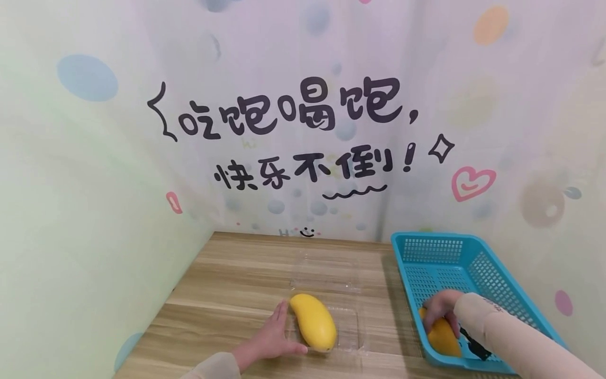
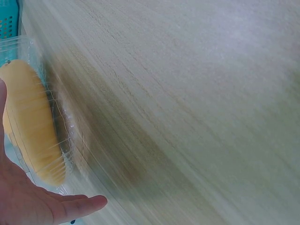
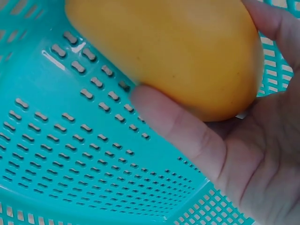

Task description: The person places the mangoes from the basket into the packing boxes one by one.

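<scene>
Brown tabletop (image 1: 227, 284) beneath mango (image 1: 314, 322), lettered pastel wall (image 1: 279, 47)

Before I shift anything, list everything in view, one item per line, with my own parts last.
yellow mango: one, yellow, in the container's near half
clear container: one, transparent, lying open left of the basket
basket: one, blue, right side of the table
orange-yellow mango: one, orange-yellow, inside the basket
table: one, wood-brown, underneath
backdrop: one, pale with coloured spots, behind the table
writing: two lines, black, on the backdrop
heart: one, pink, right of the writing
dark item: one, black, by the right wrist, unclear
sleeves: two, cream, on the forearms
left hand: one, beside the yellow mango
right hand: one, gripping the orange-yellow mango
</scene>
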A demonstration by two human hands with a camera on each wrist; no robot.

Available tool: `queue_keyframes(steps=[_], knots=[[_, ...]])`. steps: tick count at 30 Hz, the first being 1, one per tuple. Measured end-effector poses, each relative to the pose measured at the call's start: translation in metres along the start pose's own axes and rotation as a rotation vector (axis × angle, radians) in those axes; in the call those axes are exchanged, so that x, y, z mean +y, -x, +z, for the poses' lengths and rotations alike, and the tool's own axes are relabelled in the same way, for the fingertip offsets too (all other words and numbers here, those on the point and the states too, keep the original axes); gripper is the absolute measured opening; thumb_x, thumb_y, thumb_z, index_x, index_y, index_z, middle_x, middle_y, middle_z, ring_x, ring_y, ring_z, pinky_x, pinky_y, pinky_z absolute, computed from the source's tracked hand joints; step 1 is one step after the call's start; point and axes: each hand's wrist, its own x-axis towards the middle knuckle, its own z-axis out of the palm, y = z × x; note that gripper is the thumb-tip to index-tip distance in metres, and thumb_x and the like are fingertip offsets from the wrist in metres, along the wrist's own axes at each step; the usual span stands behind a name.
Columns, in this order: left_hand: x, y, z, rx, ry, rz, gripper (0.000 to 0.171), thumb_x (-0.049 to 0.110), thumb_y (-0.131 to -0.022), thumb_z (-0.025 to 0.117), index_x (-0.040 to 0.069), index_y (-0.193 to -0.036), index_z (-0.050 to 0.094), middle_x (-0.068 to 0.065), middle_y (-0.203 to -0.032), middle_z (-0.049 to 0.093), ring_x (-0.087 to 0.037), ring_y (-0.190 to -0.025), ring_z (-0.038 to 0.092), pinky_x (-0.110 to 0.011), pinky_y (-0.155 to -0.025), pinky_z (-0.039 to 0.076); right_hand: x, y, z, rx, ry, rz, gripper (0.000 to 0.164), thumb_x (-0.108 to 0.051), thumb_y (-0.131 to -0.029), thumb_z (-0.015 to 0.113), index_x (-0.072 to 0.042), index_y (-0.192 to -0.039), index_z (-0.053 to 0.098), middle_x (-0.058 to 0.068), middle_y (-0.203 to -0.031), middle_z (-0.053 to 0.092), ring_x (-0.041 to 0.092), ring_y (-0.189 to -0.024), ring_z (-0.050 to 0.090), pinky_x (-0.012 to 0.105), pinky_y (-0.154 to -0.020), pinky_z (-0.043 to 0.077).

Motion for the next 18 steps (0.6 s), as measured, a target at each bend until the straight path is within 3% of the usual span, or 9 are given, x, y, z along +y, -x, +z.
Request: queue_keyframes(steps=[5,8,14,18], knots=[[0.001,0.0,0.0,0.005,-0.006,0.001,0.12,0.059,-0.067,0.069,-0.01,-0.142,0.006,-0.034,-0.146,0.009,-0.048,-0.132,0.019,-0.059,-0.105,0.023,-0.002,0.013,-0.001,0.054,-0.014,-0.046,0.066,-0.021,-0.074,0.072,0.005,-0.124,0.037,0.018,-0.085,0.053,0.029,-0.068,0.064,0.043,-0.066,0.057],[0.001,0.0,0.0,0.007,-0.008,0.003,0.12,0.06,-0.067,0.069,-0.01,-0.142,0.006,-0.033,-0.146,0.01,-0.048,-0.132,0.02,-0.059,-0.105,0.023,-0.001,0.018,-0.004,0.099,-0.019,-0.059,0.077,-0.024,-0.073,0.073,0.008,-0.13,0.033,0.018,-0.083,0.052,0.028,-0.066,0.063,0.04,-0.064,0.057],[0.0,0.001,0.0,0.005,-0.005,0.007,0.12,0.059,-0.068,0.069,-0.01,-0.142,0.006,-0.034,-0.145,0.01,-0.048,-0.132,0.019,-0.059,-0.104,0.023,0.0,0.03,-0.012,0.19,-0.035,-0.091,0.075,-0.028,-0.071,0.074,0.005,-0.127,0.037,0.016,-0.083,0.052,0.027,-0.066,0.06,0.038,-0.06,0.057],[-0.001,0.001,0.0,0.001,-0.001,0.003,0.12,0.059,-0.068,0.069,-0.01,-0.142,0.005,-0.034,-0.145,0.009,-0.048,-0.132,0.019,-0.06,-0.104,0.023,-0.002,0.04,-0.019,0.205,-0.029,-0.106,0.084,-0.031,-0.072,0.072,0.008,-0.133,0.029,0.015,-0.083,0.052,0.026,-0.067,0.059,0.037,-0.06,0.057]])
